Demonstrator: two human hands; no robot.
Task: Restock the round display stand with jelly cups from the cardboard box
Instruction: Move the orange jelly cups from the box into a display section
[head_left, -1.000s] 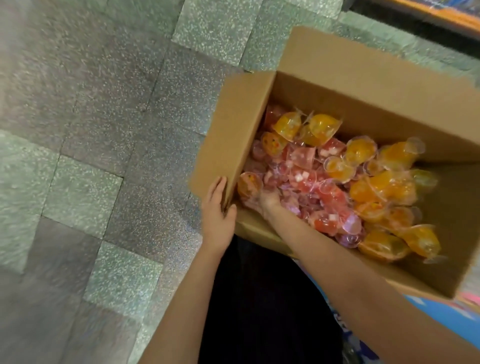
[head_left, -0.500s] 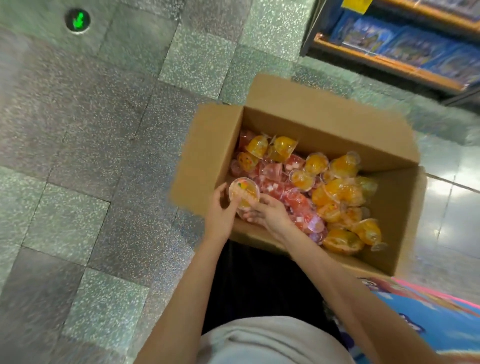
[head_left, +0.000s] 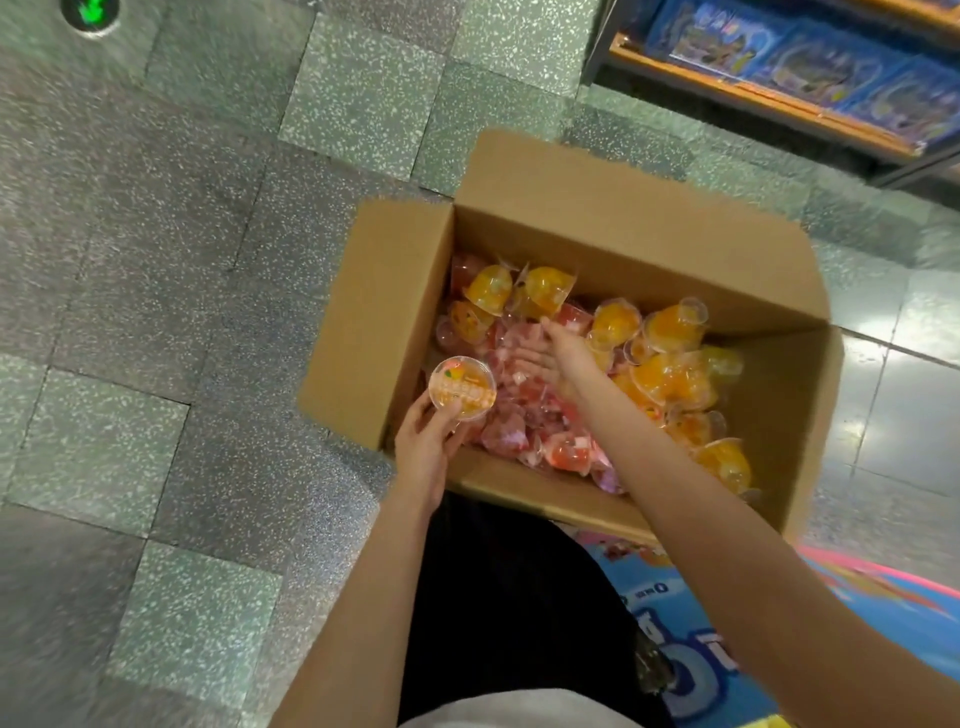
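The left hand (head_left: 423, 447) has its grip around an orange jelly cup (head_left: 462, 387) at the cardboard box's (head_left: 623, 244) near-left corner; the right hand (head_left: 563, 356), grip wide, fingers spread, reaches over jelly cups (head_left: 670, 374) inside.

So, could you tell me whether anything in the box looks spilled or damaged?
Nothing stands out. The jelly cups lie jumbled in the box, with no visible leak. The left hand holds one cup; the right hand reaches in.

One cardboard box (head_left: 613, 228) stands open on the floor. It holds a heap of jelly cups (head_left: 670, 374), too many and too overlapped to count: roughly a dozen orange ones show, plus many red ones. One orange jelly cup (head_left: 462, 387) is held apart. Two hands show.
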